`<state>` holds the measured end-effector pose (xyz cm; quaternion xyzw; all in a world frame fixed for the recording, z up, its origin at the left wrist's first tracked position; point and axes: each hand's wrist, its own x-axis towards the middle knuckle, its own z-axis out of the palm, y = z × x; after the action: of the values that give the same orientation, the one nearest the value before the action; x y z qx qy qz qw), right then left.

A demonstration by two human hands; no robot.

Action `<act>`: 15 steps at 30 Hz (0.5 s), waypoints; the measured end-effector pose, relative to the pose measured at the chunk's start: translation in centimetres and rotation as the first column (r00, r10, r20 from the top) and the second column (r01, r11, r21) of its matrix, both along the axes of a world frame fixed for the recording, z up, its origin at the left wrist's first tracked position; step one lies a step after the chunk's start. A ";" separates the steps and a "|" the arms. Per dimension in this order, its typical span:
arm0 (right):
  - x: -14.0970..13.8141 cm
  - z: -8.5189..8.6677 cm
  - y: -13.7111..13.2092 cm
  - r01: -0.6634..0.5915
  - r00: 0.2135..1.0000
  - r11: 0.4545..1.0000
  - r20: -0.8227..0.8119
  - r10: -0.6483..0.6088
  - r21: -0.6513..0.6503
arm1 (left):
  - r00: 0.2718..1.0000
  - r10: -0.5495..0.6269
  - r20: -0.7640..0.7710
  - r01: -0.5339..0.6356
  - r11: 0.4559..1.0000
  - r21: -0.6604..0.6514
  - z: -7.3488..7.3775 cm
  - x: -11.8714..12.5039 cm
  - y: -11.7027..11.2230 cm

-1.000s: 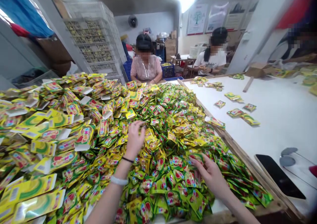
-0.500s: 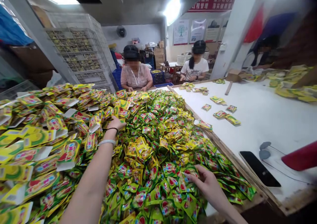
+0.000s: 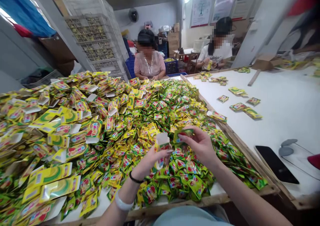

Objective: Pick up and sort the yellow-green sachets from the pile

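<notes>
My left hand [image 3: 150,159] is closed round a small yellow carton [image 3: 162,143] with its white flap up, held over the heap. My right hand [image 3: 200,144] pinches a few green sachets [image 3: 183,132] just to the right of the carton's open top. Below both hands lies a large pile of green and yellow sachets [image 3: 172,109]. To the left spreads a heap of flat yellow cartons [image 3: 62,119].
A wooden rail [image 3: 232,139] divides the heap from a white table [image 3: 282,119] with a few loose sachets and a black phone [image 3: 276,164]. Two people sit at the far end. Stacked white crates [image 3: 97,39] stand at the back left.
My left hand came back from the carton heap holding a carton. My right hand lifted off the pile with sachets and met it in the middle.
</notes>
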<state>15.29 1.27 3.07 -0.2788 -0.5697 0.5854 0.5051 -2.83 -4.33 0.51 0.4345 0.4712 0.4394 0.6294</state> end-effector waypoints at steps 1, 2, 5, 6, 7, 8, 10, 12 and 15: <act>-0.5 0.5 0.3 -0.020 1.000 0.996 0.012 0.019 0.088 | 0.999 -0.042 0.008 0.042 0.999 -0.009 0.1 0.7 -0.4; -0.8 0.8 0.4 -0.051 0.998 0.982 0.052 0.042 0.184 | 0.996 -0.085 -0.012 0.085 0.996 -0.010 0.2 1.1 -0.7; -0.7 0.6 0.4 -0.227 0.944 0.884 0.314 0.098 0.408 | 0.990 -0.136 -0.046 0.137 0.990 0.016 -0.1 1.5 -1.3; -0.4 0.5 0.1 -0.315 0.896 0.848 0.429 0.117 0.426 | 0.988 -0.145 -0.056 0.146 0.989 0.016 -0.4 1.4 -1.5; -0.1 0.3 -0.1 -0.402 0.832 0.818 0.538 0.138 0.412 | 0.985 -0.155 -0.074 0.156 0.988 0.007 -0.7 1.3 -1.8; 0.3 0.2 -0.4 -0.478 0.759 0.793 0.632 0.156 0.377 | 0.980 -0.168 -0.102 0.168 0.986 -0.007 -1.1 1.2 -2.0; 1.0 0.2 -1.0 -0.565 0.639 0.769 0.748 0.179 0.299 | 0.964 -0.214 -0.159 0.211 0.977 -0.035 -1.9 1.2 -2.3; 1.5 0.3 -1.2 -0.564 0.607 0.798 0.761 0.227 0.212 | 0.950 -0.266 -0.164 0.261 0.964 -0.052 -2.6 1.2 -2.2; 2.0 0.1 -1.2 -0.466 0.691 0.884 0.640 0.335 0.039 | 0.946 -0.316 -0.074 0.314 0.949 -0.040 -3.2 1.2 -1.5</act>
<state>17.26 0.05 3.19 -0.2709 -0.8050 0.4979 0.1752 -1.62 -5.84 -2.64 0.5124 0.4264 0.3091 0.6783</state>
